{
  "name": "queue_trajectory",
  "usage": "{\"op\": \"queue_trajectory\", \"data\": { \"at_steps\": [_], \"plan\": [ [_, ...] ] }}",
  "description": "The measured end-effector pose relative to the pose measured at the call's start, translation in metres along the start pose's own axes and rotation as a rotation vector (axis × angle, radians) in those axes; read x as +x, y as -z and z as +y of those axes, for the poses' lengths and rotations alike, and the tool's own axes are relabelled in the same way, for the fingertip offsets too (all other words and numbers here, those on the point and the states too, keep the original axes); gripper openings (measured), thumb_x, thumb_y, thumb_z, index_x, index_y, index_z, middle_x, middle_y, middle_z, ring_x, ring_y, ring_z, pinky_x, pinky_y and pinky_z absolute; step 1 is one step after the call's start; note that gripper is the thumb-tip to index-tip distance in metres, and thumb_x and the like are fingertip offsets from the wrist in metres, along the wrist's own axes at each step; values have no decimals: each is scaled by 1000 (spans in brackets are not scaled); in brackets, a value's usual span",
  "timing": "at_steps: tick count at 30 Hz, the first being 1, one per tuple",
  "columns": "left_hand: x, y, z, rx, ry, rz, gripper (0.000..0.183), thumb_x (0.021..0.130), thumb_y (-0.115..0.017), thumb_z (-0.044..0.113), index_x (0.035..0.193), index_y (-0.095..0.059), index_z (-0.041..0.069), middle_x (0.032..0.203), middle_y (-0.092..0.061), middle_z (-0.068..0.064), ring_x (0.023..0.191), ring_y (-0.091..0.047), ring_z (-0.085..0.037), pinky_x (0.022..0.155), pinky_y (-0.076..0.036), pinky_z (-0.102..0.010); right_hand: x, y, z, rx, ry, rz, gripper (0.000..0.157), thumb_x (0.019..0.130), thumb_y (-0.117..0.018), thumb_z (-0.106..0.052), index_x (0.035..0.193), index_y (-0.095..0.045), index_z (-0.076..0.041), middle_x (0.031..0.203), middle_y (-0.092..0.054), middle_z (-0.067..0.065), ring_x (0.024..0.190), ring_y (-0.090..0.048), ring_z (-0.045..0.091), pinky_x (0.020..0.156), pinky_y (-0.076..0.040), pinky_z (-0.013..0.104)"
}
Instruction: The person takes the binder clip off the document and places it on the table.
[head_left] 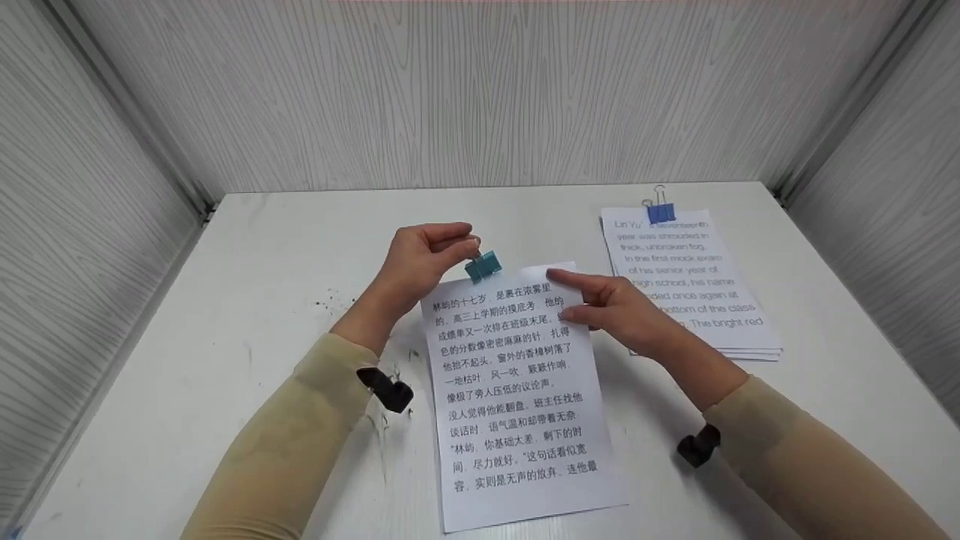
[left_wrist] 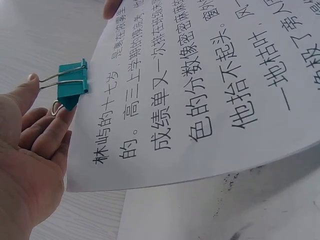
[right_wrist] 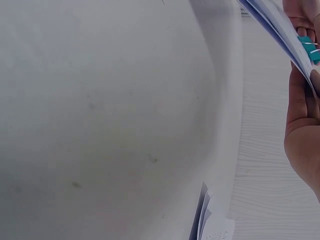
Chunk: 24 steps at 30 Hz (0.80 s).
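Note:
A teal binder clip (head_left: pixel 484 265) sits on the top edge of a stack of paper sheets (head_left: pixel 517 397) printed with Chinese text. My left hand (head_left: pixel 421 259) pinches the clip's wire handles. In the left wrist view, the thumb lies against one handle of the clip (left_wrist: pixel 70 89), with the fingers at the other handle's loop. My right hand (head_left: pixel 626 309) grips the sheets near their upper right corner. Its thumb is over the printed face, the other fingers behind. Seen from the right wrist, the sheets (right_wrist: pixel 280 32) are raised and tilted, with several layers showing at the edge.
Another stack of sheets (head_left: pixel 690 285) with English text lies on the right of the white table (head_left: pixel 300 217), held by a blue binder clip (head_left: pixel 661 213). My right forearm overlaps its lower part. Dark specks (head_left: pixel 330 301) mark the table left of centre. Pale wood-grain panels (head_left: pixel 480 97) surround the table's back and sides.

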<state>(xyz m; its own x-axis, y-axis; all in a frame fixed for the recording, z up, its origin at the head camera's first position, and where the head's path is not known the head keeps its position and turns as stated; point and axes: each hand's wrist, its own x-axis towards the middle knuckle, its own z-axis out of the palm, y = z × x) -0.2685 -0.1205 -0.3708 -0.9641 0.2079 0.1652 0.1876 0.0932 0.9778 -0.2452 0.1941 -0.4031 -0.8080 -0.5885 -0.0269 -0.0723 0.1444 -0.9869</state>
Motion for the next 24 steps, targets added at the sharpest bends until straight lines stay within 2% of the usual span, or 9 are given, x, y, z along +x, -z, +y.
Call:
{"op": "queue_trajectory", "data": {
  "at_steps": [10, 15, 20, 24],
  "plan": [
    [-1, 2, -3, -5, 14, 71, 45, 87, -75, 29, 126, -65, 10, 104, -73, -3, 104, -67, -15, 102, -45, -30, 0, -3, -1, -29, 4, 3, 58, 91, -69, -14, 144, -49, -27, 127, -64, 10, 109, -65, 30, 84, -56, 37],
    [-3, 6, -4, -38, 16, 132, 41, 88, -74, 28, 125, -66, 13, 105, -73, -2, 104, -67, -14, 107, -41, -33, 1, -2, 0, -31, 6, -7, 58, 91, -68, -12, 144, -49, -27, 126, -65, 10, 109, -65, 30, 82, -56, 35],
    [-5, 19, -5, -126, -9, 186, 46, 87, -75, 27, 128, -63, 10, 112, -71, -6, 106, -67, -18, 107, -40, -31, -1, 0, 3, -39, -7, 2, 58, 91, -68, -10, 144, -50, -26, 123, -66, 10, 108, -65, 30, 81, -56, 34],
    [-11, 37, -6, -139, 3, 211, 52, 83, -78, 31, 127, -63, 9, 116, -69, -7, 107, -66, -20, 105, -41, -30, -3, 1, 3, -44, -20, 43, 58, 90, -71, -11, 142, -52, -27, 121, -67, 10, 106, -66, 30, 79, -57, 34]
  ]
}}
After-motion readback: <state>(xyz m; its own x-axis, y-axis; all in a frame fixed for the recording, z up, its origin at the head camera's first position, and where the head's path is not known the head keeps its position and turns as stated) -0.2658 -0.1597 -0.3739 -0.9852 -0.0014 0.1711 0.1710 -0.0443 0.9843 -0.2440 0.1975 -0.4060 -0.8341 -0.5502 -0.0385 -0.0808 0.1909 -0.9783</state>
